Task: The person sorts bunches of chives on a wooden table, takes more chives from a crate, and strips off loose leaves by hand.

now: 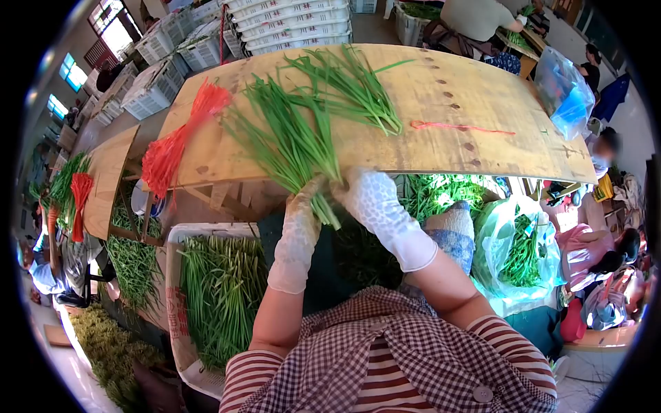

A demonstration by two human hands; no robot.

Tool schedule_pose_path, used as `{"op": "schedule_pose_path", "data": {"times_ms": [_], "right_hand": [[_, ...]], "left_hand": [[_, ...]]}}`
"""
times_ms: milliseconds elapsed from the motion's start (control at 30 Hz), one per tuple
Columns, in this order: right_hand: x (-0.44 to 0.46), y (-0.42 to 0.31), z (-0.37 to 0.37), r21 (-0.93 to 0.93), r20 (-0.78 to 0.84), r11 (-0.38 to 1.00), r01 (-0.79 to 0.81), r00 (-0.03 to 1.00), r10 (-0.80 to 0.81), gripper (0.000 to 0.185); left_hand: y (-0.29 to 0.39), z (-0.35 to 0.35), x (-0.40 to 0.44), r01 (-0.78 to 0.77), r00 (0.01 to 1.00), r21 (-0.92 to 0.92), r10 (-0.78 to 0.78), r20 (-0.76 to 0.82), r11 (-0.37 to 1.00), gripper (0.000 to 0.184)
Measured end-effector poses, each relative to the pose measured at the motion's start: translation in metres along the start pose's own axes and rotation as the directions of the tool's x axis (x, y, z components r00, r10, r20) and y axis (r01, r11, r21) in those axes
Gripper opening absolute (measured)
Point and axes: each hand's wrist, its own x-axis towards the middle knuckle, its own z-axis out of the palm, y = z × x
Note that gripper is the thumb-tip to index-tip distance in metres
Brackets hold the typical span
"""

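My left hand [303,206], in a white patterned glove, is closed round a bunch of long green chives [286,131]. The leaves fan out over the wooden table, and the cut stem ends stick out below the fist. On the bunch's right side, my gloved right hand [368,196] has its fingers bent in on the stalks; they are slightly blurred. A second, loose pile of chives [365,89] lies farther back on the table [427,151]. To its right is a thin red tie [461,127].
A bundle of red ties [182,138] hangs over the table's left edge. Below left stands a white crate [175,296] full of chives. A plastic bag of greens [516,241] is at the lower right. Stacked white crates [292,24] stand behind; other people sit along the right.
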Motion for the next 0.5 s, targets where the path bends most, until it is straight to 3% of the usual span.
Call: {"op": "schedule_pose_path", "data": {"times_ms": [67,100,167,233,267,333,433,467,500], "right_hand": [[-0.012,0.007,0.008,0.200,-0.009,0.979,0.031,1.000,-0.029,0.043],[-0.015,0.008,0.004,0.400,0.086,0.914,-0.074,0.995,0.043,0.042],[-0.019,0.009,-0.009,0.703,0.298,0.644,-0.301,0.947,0.117,0.039],[-0.016,0.023,-0.006,0.770,0.357,0.527,-0.359,0.928,0.110,0.036],[-0.011,0.043,0.009,0.743,0.269,0.607,-0.283,0.956,0.116,0.036],[-0.008,0.056,0.025,0.755,0.168,0.610,-0.242,0.970,0.176,0.037],[-0.013,0.057,0.015,0.680,0.247,0.668,-0.301,0.953,0.178,0.043],[-0.019,0.047,0.004,0.724,0.339,0.565,-0.395,0.918,0.207,0.041],[-0.020,0.045,0.009,0.724,0.314,0.584,-0.368,0.929,0.196,0.039]], "left_hand": [[-0.003,0.000,-0.004,-0.012,0.999,-0.020,0.012,0.046,1.000,0.028],[-0.001,0.002,-0.009,-0.021,0.997,-0.030,0.023,0.070,0.999,0.028],[0.003,0.002,-0.013,0.029,0.995,0.009,-0.030,0.093,1.000,0.027],[0.005,0.000,-0.014,0.054,0.990,0.014,-0.055,0.130,0.998,0.025],[0.003,-0.003,-0.013,0.062,0.989,0.029,-0.065,0.132,0.998,0.024],[-0.004,-0.009,-0.009,0.078,0.987,0.058,-0.085,0.134,0.995,0.021],[-0.006,-0.007,-0.013,0.066,0.992,0.075,-0.074,0.106,0.995,0.019],[-0.007,-0.007,-0.014,0.054,0.991,0.086,-0.064,0.114,0.995,0.020],[-0.007,-0.006,-0.015,0.042,0.991,0.098,-0.054,0.123,0.994,0.020]]}}
